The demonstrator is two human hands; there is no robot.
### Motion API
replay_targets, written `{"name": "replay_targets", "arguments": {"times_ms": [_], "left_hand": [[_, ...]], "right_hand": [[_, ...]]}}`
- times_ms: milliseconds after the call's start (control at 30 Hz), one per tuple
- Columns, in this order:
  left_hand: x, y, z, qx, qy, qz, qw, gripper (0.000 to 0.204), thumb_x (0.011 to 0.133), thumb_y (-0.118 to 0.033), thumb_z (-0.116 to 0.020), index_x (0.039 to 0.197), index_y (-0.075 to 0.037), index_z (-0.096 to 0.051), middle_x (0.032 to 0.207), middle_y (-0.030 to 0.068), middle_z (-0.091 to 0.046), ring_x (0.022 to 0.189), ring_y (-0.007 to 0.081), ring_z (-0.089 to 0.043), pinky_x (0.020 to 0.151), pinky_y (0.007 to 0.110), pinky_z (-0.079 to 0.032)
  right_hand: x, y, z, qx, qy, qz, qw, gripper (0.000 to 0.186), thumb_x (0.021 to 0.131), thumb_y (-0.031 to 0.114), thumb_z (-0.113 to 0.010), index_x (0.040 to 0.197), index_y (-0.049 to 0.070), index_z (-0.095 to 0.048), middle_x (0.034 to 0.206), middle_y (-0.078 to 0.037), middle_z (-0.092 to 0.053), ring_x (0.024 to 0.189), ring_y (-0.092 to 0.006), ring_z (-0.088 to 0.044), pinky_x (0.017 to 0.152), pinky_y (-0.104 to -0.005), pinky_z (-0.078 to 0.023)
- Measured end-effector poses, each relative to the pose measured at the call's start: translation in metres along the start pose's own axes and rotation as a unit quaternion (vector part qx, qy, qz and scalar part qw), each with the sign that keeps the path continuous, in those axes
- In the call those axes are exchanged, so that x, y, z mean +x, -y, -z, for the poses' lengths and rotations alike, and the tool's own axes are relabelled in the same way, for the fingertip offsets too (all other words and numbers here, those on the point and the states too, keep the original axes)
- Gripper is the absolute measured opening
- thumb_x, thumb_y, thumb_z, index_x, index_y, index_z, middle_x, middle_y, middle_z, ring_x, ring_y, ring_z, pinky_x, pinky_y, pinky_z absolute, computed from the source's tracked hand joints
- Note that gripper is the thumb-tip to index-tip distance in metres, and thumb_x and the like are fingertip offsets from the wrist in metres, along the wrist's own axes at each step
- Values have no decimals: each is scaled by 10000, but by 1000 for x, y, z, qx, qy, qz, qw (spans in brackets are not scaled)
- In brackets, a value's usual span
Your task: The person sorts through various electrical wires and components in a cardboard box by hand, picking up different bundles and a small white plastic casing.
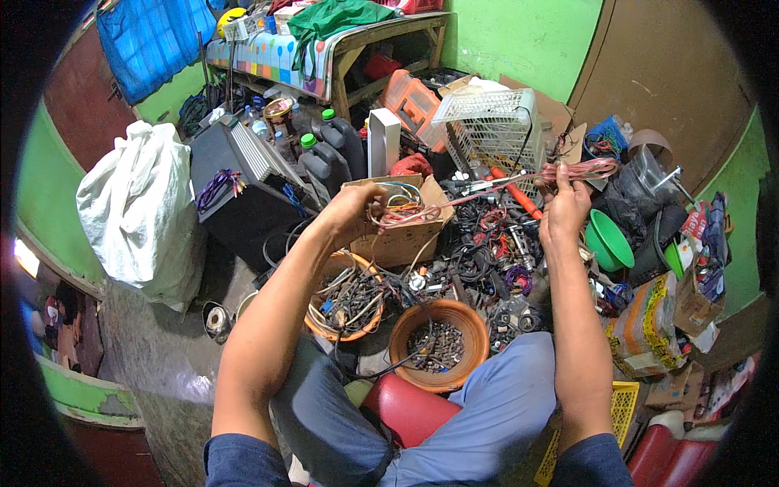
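Observation:
A reddish, see-through cable [479, 192] stretches between my two hands, over a pile of tangled wires and parts [495, 264]. My right hand [565, 209], raised on the right, is closed around its folded bundle [596, 168], which sticks out past the fingers. Across on the left, my left hand [355, 215] grips the other stretch of the cable, and loose loops hang beside its fingertips. That hand is at an open cardboard box [398, 246] with thin coloured wires in it. The box partly hides behind the hand, and the exact finger hold there is hard to see.
Near my knees stand a clay-coloured bowl [479, 351] of small metal parts and an orange-rimmed basket [363, 333] of wires. A white sack [142, 219] and a black case [235, 191] are at left. A green bowl [610, 241] and a taped parcel [645, 329] lie right.

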State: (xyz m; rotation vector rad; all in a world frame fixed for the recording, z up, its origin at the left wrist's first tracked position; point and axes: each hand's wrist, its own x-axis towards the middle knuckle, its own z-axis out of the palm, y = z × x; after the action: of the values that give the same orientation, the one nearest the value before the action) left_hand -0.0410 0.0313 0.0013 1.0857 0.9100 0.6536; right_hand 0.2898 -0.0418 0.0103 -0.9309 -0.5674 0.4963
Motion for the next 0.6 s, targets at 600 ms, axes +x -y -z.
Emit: {"name": "replay_targets", "arguments": {"times_ms": [600], "left_hand": [[38,39,46,348,-192,-11,918,204,983,-135,-577,952,44,-669,688,47,-618,587,130,-563,534,326,-469]], "right_hand": [[-13,17,-11,0,-4,5,1000,160,1000,151,-596,936,6,-612,862,-105,-680,683,-169,-637,607,-344,-587]]}}
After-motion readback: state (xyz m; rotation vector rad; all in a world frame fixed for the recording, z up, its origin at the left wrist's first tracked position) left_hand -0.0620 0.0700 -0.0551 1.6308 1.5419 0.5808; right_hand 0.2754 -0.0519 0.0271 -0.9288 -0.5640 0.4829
